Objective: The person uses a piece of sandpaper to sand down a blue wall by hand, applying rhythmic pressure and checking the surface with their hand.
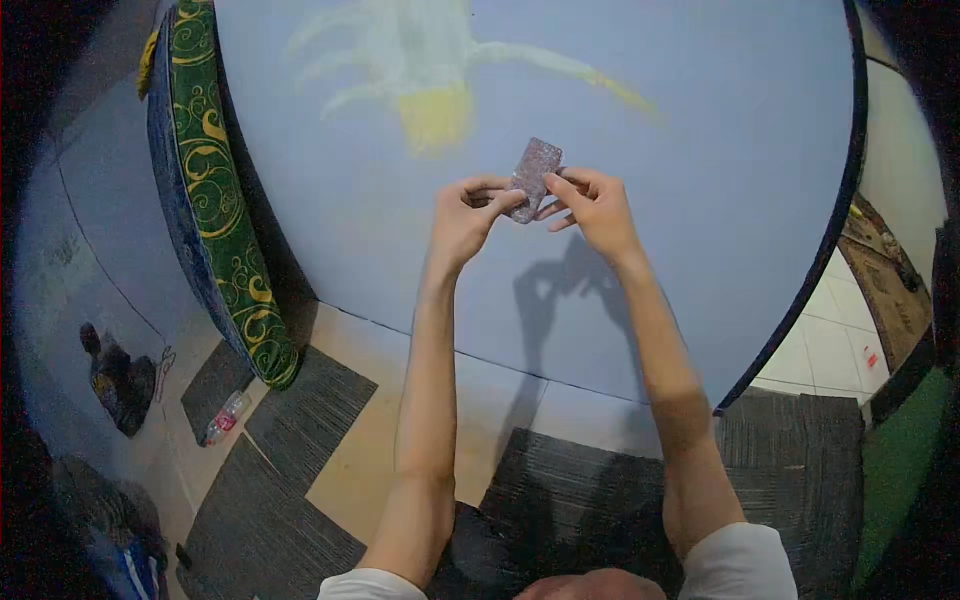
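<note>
A small flat rectangular piece (535, 169), purplish grey and speckled, is held up at a tilt in front of a pale blue wall (360, 247). My left hand (474, 217) pinches its lower left edge, with the thumb on the near face. On the opposite side, the thumb and forefinger of my right hand (596, 206) grip the right edge; the other fingers of that hand are spread below. What the piece is made of cannot be told. Faded white and yellow paint (435, 112) marks the wall above it. Shadows of both hands fall on the wall below.
A green cushion or mattress with yellow swirls (232, 225) leans upright at left. Dark ribbed mats (315, 409) cover parts of the tiled floor (375, 442). A plastic bottle (227, 418) lies at lower left. At right, past the wall's dark edge (821, 285), is a doorway with white tiles (825, 337).
</note>
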A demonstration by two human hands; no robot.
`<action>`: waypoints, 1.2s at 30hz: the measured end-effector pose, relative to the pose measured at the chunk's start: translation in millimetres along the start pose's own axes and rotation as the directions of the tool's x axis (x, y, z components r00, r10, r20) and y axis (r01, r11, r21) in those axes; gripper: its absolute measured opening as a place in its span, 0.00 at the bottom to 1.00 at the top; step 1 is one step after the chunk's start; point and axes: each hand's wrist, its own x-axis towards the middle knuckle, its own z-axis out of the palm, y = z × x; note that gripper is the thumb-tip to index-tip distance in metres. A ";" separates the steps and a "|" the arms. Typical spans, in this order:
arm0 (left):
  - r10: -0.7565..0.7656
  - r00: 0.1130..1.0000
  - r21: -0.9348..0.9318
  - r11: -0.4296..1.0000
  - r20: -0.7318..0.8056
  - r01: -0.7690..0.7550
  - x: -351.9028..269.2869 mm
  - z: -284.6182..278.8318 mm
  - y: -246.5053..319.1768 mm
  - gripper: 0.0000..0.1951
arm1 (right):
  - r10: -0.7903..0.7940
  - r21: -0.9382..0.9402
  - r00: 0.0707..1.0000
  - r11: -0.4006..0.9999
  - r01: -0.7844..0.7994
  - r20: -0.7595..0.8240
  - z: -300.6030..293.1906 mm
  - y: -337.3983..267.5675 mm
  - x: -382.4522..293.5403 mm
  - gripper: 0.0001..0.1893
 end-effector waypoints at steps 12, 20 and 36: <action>-0.033 0.998 0.148 0.989 0.057 0.024 4.6 -5.8 7.1 0.12 | 0.000 -0.033 0.999 0.999 0.001 0.042 1.9 -1.3 8.7 0.13; 0.034 0.999 0.104 0.994 -0.039 -0.030 8.5 -7.2 1.9 0.07 | 0.009 -0.093 0.999 0.996 -0.005 0.038 5.4 9.7 16.2 0.15; 0.097 0.993 0.238 0.968 -0.071 -0.077 16.4 -16.0 -12.6 0.24 | -0.787 -0.938 0.587 0.031 0.344 0.189 -27.1 42.6 29.8 0.21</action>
